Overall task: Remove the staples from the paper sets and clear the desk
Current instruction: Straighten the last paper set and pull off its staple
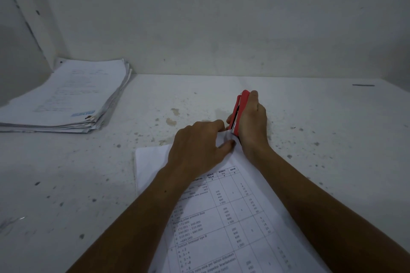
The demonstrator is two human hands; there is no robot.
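The desk (310, 117) was not yet cleared. A paper stack (66, 99) lay well left of the hands, its staples unreadable. The paper set (221, 217) was pinned at its corner by the left hand (197, 150); the red stapler (238, 111) was gripped by the right hand (253, 122) at that corner. The staple was hidden.

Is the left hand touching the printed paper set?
Touching. The head view shows the left hand pressing its fingers on the paper set's far corner.
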